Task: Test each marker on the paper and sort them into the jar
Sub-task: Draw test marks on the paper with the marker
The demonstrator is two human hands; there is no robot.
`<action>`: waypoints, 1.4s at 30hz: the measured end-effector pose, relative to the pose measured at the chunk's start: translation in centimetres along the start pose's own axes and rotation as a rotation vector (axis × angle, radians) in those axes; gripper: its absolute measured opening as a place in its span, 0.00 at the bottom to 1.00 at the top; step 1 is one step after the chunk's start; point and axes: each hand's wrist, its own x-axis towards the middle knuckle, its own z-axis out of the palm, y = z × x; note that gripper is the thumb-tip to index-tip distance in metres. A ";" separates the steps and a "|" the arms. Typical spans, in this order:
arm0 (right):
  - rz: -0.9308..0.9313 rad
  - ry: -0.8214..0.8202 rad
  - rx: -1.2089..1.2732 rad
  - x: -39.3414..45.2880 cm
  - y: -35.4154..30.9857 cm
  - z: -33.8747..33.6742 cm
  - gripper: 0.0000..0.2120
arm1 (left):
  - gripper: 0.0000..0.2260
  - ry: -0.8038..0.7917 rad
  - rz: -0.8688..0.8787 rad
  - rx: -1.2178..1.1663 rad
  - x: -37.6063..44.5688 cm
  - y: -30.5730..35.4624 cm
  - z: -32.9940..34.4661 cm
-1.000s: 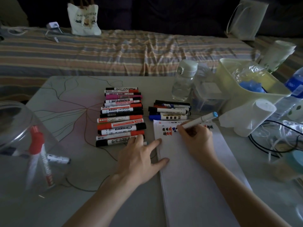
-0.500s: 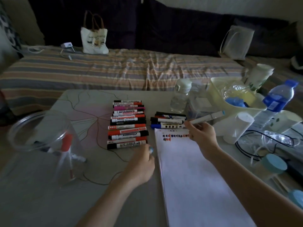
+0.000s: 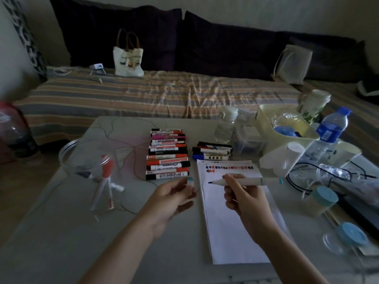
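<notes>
Behind the pale grey worktop (image 3: 61,232) a bed with a striped orange-and-grey cover (image 3: 143,93) is stretching across the dim room, with a cream tote bag (image 3: 128,58) standing on it against dark cushions. On the worktop a white pad of paper (image 3: 231,228) is lying with rows of small red, blue and black test marks along its far edge.

Above the pad, the right hand (image 3: 246,199) is holding a long white marker with a dark uncapped tip (image 3: 244,181); its fingers are curled round the barrel, and the marker is lying roughly level with its tip pointing left over the paper, not clearly touching it. Just left of the pad, the left hand (image 3: 172,199) is pinching a small white cap with a light blue end (image 3: 191,184) between thumb and fingers.

Left of the pad, a column of red, black and pink markers (image 3: 167,154) is lying side by side, and a smaller group of black and blue markers (image 3: 212,151) is sitting just beyond the pad's far edge. Further left of the pad a clear plastic jar (image 3: 86,160) is standing upright, holding a red-capped marker and a few others leaning inside. Right of the pad, a pale yellow plastic basket (image 3: 266,124), a white paper roll (image 3: 285,158) and a blue-labelled water bottle (image 3: 332,128) are crowding the worktop.
</notes>
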 end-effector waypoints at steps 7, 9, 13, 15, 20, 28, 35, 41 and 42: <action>-0.096 -0.002 -0.092 -0.2 0.2 0.9 0.07 | 0.14 0.059 -0.076 -0.252 0.7 0.6 -0.2; -0.112 -0.016 -0.112 -0.3 0.4 1.1 0.07 | 0.16 0.061 -0.091 -0.301 0.8 0.5 0.0; -0.149 -0.018 -0.139 -0.5 0.5 1.3 0.07 | 0.09 0.037 -0.095 -0.339 0.6 0.5 0.6; -0.166 -0.041 -0.154 -0.5 0.5 1.3 0.08 | 0.10 0.041 -0.094 -0.315 0.4 0.4 0.9; -0.195 -0.075 -0.201 -0.7 0.5 1.3 0.12 | 0.14 0.074 -0.070 -0.305 0.1 0.1 1.5; -0.157 -0.075 -0.015 -0.3 1.9 1.9 0.15 | 0.10 0.149 0.030 -0.256 0.2 -0.3 2.3; -0.073 -0.146 -0.001 0.4 0.9 1.8 0.14 | 0.14 0.116 0.049 -0.293 0.5 -0.4 2.4; 0.196 -0.083 0.138 1.6 -0.1 -0.5 0.18 | 0.13 0.172 0.084 -0.331 1.8 0.3 0.7; 0.190 -0.066 0.087 1.9 -0.2 -1.2 0.16 | 0.12 0.193 0.097 -0.295 2.1 0.3 0.4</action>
